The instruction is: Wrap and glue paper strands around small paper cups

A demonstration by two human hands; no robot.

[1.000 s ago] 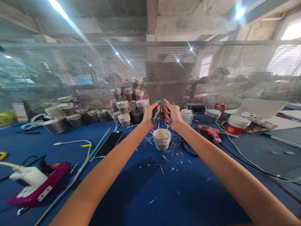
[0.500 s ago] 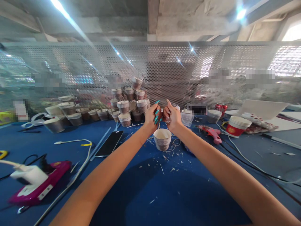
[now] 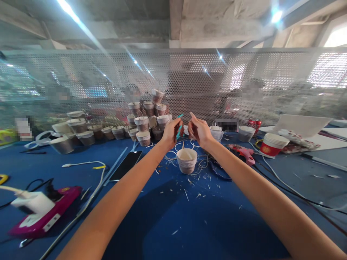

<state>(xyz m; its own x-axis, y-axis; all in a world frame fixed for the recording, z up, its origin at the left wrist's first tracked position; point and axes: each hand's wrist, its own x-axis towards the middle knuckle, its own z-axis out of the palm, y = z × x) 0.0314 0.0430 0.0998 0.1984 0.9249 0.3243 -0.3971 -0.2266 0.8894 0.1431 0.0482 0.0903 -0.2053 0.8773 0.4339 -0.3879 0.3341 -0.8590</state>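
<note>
Both my arms reach far out over the blue table (image 3: 189, 224). My left hand (image 3: 172, 131), with teal nails, and my right hand (image 3: 199, 130) are held close together, fingers curled and pinched on something small that I cannot make out. Just below and between them a small white-rimmed cup with brown sides (image 3: 186, 160) stands upright on the table, with white string loops and scraps (image 3: 200, 164) lying around it.
A pile of similar cups (image 3: 148, 119) stands behind the hands, with more cups (image 3: 78, 130) to the left. A black phone (image 3: 126, 165), a magenta glue gun (image 3: 40, 211), a pink glue gun (image 3: 244, 152), red paper cups (image 3: 272, 144), cables and a mesh screen (image 3: 189, 79) surround the spot.
My hands have moved slightly apart and a little higher; a small gap shows between them now. The cup below has stayed put.
</note>
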